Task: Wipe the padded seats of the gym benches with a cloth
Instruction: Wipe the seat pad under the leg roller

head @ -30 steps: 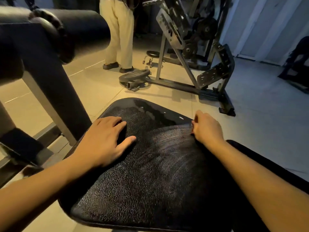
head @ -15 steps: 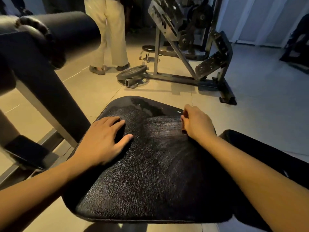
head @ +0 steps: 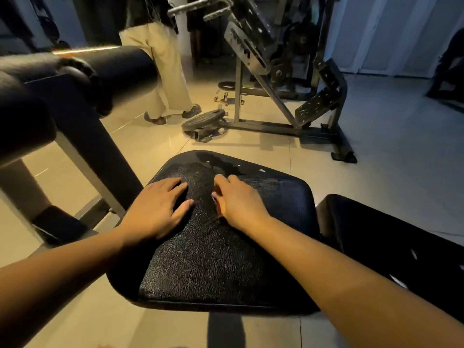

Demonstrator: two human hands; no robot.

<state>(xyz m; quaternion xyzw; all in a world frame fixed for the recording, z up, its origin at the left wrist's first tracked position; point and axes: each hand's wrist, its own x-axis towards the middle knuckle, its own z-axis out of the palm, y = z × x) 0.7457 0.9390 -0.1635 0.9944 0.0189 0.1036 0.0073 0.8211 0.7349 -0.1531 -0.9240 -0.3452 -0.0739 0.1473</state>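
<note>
Tile [head: 376, 172], pale and glossy, covers the gym floor, lit warm on the left and cooler on the right. At the far side stands a grey steel machine [head: 263, 59] with a slanted perforated footplate, and a weight plate [head: 203, 119] lies on the floor by its base. Just left of that, a person in light trousers [head: 163, 71] stands with both feet on the tile. A thick black roller pad [head: 120, 69] juts in from the left on a dark upright frame.

The padded seat [head: 213, 259] sits in the middle of the view, directly below the camera. It is black, with a pebbled, cracked sheen, and small pale nicks show along its far edge. A second black pad [head: 389, 234] lies just beside it on the right.

The left hand [head: 155, 209] rests flat on the seat's left part, fingers straight and slightly spread. The right hand [head: 238, 199] rests near the seat's middle, close to the left hand, with its fingers curled under. Whether they hold anything cannot be told.
</note>
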